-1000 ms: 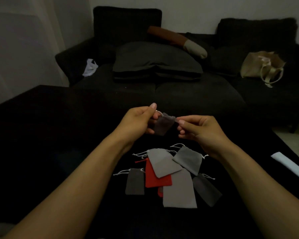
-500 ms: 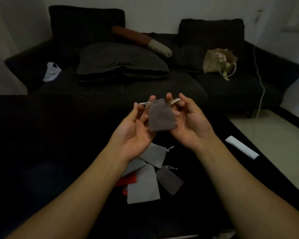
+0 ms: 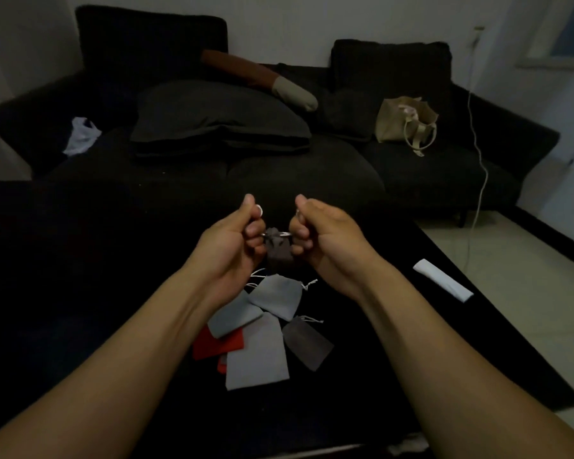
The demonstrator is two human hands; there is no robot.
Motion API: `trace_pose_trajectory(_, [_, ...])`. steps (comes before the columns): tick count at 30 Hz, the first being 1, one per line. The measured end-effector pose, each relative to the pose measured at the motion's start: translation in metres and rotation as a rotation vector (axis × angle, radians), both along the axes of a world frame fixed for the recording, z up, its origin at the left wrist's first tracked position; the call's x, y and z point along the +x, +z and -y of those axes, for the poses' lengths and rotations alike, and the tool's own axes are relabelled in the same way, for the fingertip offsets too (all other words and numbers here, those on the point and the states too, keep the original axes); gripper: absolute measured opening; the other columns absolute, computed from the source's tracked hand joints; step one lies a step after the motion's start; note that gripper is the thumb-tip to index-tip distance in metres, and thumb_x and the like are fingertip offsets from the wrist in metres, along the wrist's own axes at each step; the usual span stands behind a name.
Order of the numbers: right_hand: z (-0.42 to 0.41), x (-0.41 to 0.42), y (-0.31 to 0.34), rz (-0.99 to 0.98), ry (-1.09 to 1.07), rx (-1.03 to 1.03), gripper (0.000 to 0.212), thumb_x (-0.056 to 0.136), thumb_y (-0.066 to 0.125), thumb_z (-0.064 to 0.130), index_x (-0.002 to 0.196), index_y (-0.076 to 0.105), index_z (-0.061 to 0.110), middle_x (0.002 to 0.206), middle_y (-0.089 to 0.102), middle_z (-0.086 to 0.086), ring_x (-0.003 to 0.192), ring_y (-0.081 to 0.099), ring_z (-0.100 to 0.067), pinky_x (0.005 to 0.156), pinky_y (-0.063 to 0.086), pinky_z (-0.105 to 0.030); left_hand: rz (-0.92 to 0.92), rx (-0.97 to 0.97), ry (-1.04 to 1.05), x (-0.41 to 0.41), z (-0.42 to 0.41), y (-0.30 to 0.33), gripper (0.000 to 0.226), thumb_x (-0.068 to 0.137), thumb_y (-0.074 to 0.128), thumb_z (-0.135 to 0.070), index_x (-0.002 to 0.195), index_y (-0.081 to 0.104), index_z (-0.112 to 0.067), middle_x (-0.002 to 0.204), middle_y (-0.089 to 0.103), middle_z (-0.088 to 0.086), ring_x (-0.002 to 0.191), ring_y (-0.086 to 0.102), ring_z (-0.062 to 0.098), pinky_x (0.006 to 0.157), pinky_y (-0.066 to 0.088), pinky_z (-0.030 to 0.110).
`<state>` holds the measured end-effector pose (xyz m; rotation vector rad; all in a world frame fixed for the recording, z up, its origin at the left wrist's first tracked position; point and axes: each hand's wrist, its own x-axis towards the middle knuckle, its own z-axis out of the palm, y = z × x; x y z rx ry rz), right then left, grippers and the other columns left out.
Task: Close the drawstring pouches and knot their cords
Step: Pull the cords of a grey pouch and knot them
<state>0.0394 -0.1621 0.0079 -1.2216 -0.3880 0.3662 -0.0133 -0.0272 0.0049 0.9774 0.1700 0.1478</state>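
Observation:
A small dark grey pouch (image 3: 278, 249) hangs between my hands above the black table, its mouth gathered tight. My left hand (image 3: 233, 236) grips the white cord at the pouch's left side, fingers curled and thumb up. My right hand (image 3: 322, 234) grips the cord at the right side the same way. A short stretch of cord (image 3: 280, 233) shows taut between them. Below on the table lie several flat pouches: light grey ones (image 3: 276, 295), a large grey one (image 3: 257, 356), a dark grey one (image 3: 307, 342) and a red one (image 3: 217, 345).
The black table (image 3: 80, 293) ends near a dark sofa (image 3: 279, 167) with cushions, a beige bag (image 3: 405, 122) and a white cloth (image 3: 80, 135). A white folded strip (image 3: 443, 284) lies at the table's right edge. Tiled floor (image 3: 527, 309) is to the right.
My open palms that cradled the pouch have curled onto its cords and pulled apart, and the pouch's mouth has cinched shut. The view has tilted slightly.

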Motion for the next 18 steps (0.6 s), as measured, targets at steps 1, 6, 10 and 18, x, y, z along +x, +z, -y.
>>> trace_pose_trajectory(1, [-0.002, -0.001, 0.001, -0.014, 0.016, 0.013, 0.037, 0.103, 0.048, 0.023, 0.066, 0.043, 0.016, 0.057, 0.038, 0.001, 0.047, 0.030, -0.008, 0.049, 0.031, -0.021, 0.001, -0.016, 0.030, -0.001, -0.002, -0.001, 0.034, 0.102, 0.045, -0.036, 0.073, 0.050, -0.020, 0.051, 0.034, -0.008, 0.046, 0.028, 0.004, 0.049, 0.028, 0.016])
trace_pose_trajectory(6, [-0.007, 0.004, 0.008, -0.013, -0.016, 0.056, 0.038, 0.103, 0.048, 0.027, 0.066, 0.046, 0.016, 0.057, 0.043, 0.002, 0.048, 0.033, -0.008, 0.052, 0.033, -0.022, 0.091, 0.181, 0.141, -0.003, -0.007, 0.004, 0.031, 0.102, 0.047, -0.035, 0.079, 0.059, -0.019, 0.058, 0.050, -0.008, 0.051, 0.041, 0.003, 0.053, 0.038, 0.017])
trace_pose_trajectory(10, [-0.006, 0.006, -0.001, -0.144, 0.073, 0.019, 0.027, 0.098, 0.055, 0.034, 0.078, 0.061, 0.017, 0.067, 0.056, 0.001, 0.058, 0.046, -0.009, 0.063, 0.040, -0.024, 0.106, 0.348, 0.081, -0.011, -0.012, -0.006, 0.019, 0.098, 0.054, -0.024, 0.110, 0.070, -0.019, 0.099, 0.077, -0.005, 0.087, 0.070, 0.008, 0.073, 0.053, 0.019])
trace_pose_trajectory(18, [-0.030, 0.008, -0.017, -0.183, 0.093, 0.074, 0.034, 0.093, 0.059, 0.006, 0.126, 0.060, 0.015, 0.094, 0.068, -0.007, 0.062, 0.051, -0.006, 0.052, 0.040, -0.016, 0.020, 0.119, 0.149, -0.014, -0.025, -0.018, 0.028, 0.095, 0.060, -0.013, 0.123, 0.060, -0.014, 0.102, 0.077, 0.004, 0.091, 0.074, 0.012, 0.068, 0.057, 0.019])
